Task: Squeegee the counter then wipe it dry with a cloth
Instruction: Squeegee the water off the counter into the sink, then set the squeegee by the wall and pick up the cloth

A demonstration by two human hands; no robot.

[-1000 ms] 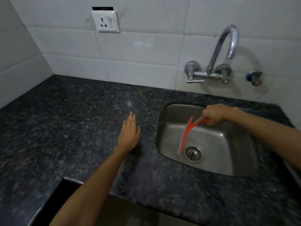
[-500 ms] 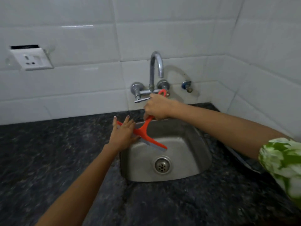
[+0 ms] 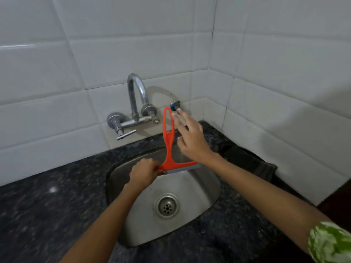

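Head camera view, looking down at a stainless steel sink (image 3: 199,188) set into a dark speckled granite counter (image 3: 43,209) in a corner of white tiled wall (image 3: 114,54). At the centre of the frame, the left hand (image 3: 145,173) is curled around the left end of the blade bar of an orange squeegee (image 3: 169,147), gripping it above the sink's back edge. The squeegee stands with its grey rubber blade lying level across the basin and its looped handle pointing straight up toward the wall. Just to the right of that handle, the right hand (image 3: 191,137) is off the squeegee with its fingers spread and loose, holding nothing, its fingertips reaching up near a small blue-capped wall valve (image 3: 174,105). A chrome wall tap (image 3: 135,103) with a curved spout and a lever handle sits behind the sink, left of the squeegee handle. A round drain strainer (image 3: 166,205) lies at the bottom of the basin. A dark folded cloth (image 3: 252,164) rests on the counter at the right of the frame, against the side wall. A green and white patterned sleeve (image 3: 330,242) shows at the lower right corner.
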